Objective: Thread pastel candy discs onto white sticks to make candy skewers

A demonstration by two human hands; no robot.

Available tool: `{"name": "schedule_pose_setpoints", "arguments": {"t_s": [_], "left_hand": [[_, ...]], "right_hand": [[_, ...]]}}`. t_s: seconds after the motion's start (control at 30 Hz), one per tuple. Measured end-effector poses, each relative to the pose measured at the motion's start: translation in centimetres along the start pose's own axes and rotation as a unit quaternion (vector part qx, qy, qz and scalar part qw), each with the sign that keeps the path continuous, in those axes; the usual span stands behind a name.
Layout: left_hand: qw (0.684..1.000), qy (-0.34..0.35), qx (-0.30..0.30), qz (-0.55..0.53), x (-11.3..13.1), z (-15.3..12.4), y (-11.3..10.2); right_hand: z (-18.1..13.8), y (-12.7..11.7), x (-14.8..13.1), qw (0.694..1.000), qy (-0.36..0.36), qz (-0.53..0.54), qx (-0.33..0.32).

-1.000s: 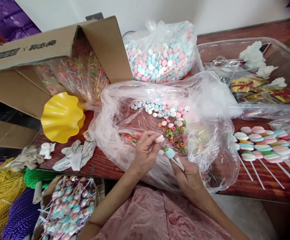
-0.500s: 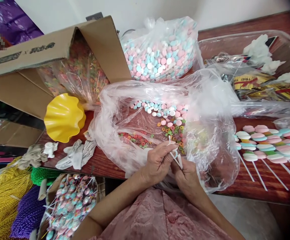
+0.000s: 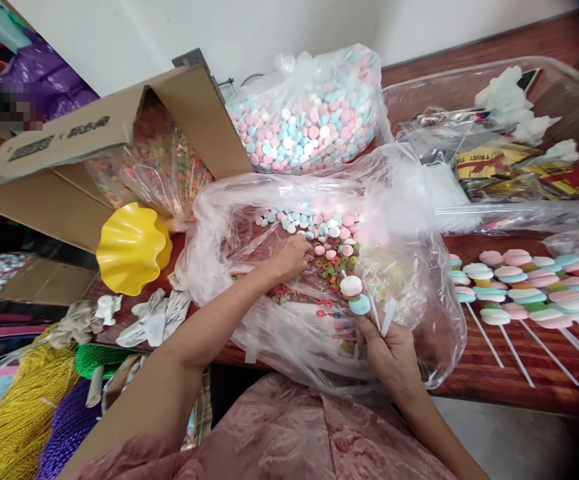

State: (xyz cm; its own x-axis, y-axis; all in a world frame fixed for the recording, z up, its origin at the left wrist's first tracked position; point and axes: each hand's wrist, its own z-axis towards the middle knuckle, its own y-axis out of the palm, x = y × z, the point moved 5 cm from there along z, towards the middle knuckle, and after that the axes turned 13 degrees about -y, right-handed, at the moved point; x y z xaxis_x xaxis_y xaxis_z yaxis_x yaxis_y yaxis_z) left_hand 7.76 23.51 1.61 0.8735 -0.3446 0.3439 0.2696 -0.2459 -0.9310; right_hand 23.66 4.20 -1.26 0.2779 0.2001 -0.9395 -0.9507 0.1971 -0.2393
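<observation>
My right hand (image 3: 392, 347) grips white sticks (image 3: 385, 321), one of which appears to carry a white-pink candy (image 3: 351, 286) and a blue candy (image 3: 360, 305) stacked at its tip. My left hand (image 3: 294, 257) reaches into the plastic-lined area, fingers curled down at the edge of the pastel candy discs (image 3: 336, 223). What those fingertips pinch, if anything, is hidden. Small coloured candy rings (image 3: 336, 267) lie right beside the left hand, and more red and green rings sit partly under the forearm. Clear plastic sheeting (image 3: 289, 333) surrounds the loose candies.
Finished candy sticks (image 3: 524, 287) lie in rows at right. Behind stand a bulging bag of candy discs (image 3: 309, 127) and a clear tray (image 3: 559, 73) of packets. Leftward are a cardboard box (image 3: 44, 193), a yellow wavy bowl (image 3: 132, 250), gloves (image 3: 154, 317) and bead strings (image 3: 19, 400).
My left hand has left the right hand and moved up and left to the candy discs. My right hand has shifted slightly right and down, keeping the sticks; the stacked candies now show.
</observation>
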Motion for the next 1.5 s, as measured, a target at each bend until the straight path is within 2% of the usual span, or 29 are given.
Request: {"name": "schedule_pose_setpoints", "arguments": {"t_s": [0.1,0.2,0.3,0.37,0.43,0.53,0.7,0.8,0.97,1.0,1.07,1.17,1.33,1.37,1.43,1.5], "left_hand": [[0.999,0.002,0.031,-0.019,0.0,-1.6,-0.4],[0.984,-0.032,0.043,-0.169,-0.1,-3.7,-1.6],[0.92,-0.083,0.016,-0.383,0.1,-6.4,-2.5],[0.871,-0.104,-0.013,-0.48,0.6,-8.2,-2.6],[0.836,-0.115,-0.031,-0.535,0.9,-9.7,-2.7],[0.814,-0.131,-0.036,-0.565,0.7,-11.0,-2.5],[0.799,-0.137,-0.034,-0.584,0.0,-11.7,-1.7],[0.81,-0.111,-0.013,-0.575,0.1,-12.1,-1.6],[0.889,0.013,0.133,-0.439,1.4,-13.3,-3.2],[0.893,0.03,0.154,-0.422,1.7,-13.5,-3.2],[0.882,0.042,0.176,-0.436,2.0,-13.8,-3.0],[0.826,-0.001,0.176,-0.535,1.9,-13.7,-1.7],[0.649,-0.139,0.101,-0.741,1.3,-12.9,1.2],[0.625,-0.154,0.08,-0.761,1.4,-12.8,1.5],[0.607,-0.167,0.044,-0.776,1.6,-12.7,1.8],[0.616,-0.164,0.018,-0.77,1.9,-12.7,1.8]], "right_hand": [[0.1,-0.1,-0.2,0.999,-0.027,-0.028,-0.016],[0.2,0.3,-0.7,0.995,-0.066,-0.062,-0.042],[0.5,0.9,-1.4,0.989,-0.097,-0.084,-0.072],[0.7,1.3,-2.0,0.985,-0.113,-0.097,-0.092],[0.8,1.6,-2.5,0.979,-0.125,-0.112,-0.113],[0.7,1.8,-3.0,0.973,-0.13,-0.128,-0.138],[0.0,1.6,-3.5,0.967,-0.141,-0.154,-0.148],[-0.3,1.6,-3.3,0.957,-0.137,-0.187,-0.173],[-0.4,1.7,-2.4,0.951,-0.104,-0.212,-0.199],[-0.4,1.8,-2.4,0.953,-0.1,-0.209,-0.193],[-0.3,1.9,-2.7,0.961,-0.101,-0.187,-0.175],[-0.2,2.5,-3.6,0.971,-0.116,-0.138,-0.156],[0.0,3.1,-4.2,0.973,-0.158,-0.087,-0.142],[0.1,3.1,-4.1,0.973,-0.158,-0.079,-0.147],[0.2,3.2,-3.6,0.974,-0.144,-0.065,-0.162],[0.2,3.2,-3.0,0.976,-0.12,-0.055,-0.176]]}}
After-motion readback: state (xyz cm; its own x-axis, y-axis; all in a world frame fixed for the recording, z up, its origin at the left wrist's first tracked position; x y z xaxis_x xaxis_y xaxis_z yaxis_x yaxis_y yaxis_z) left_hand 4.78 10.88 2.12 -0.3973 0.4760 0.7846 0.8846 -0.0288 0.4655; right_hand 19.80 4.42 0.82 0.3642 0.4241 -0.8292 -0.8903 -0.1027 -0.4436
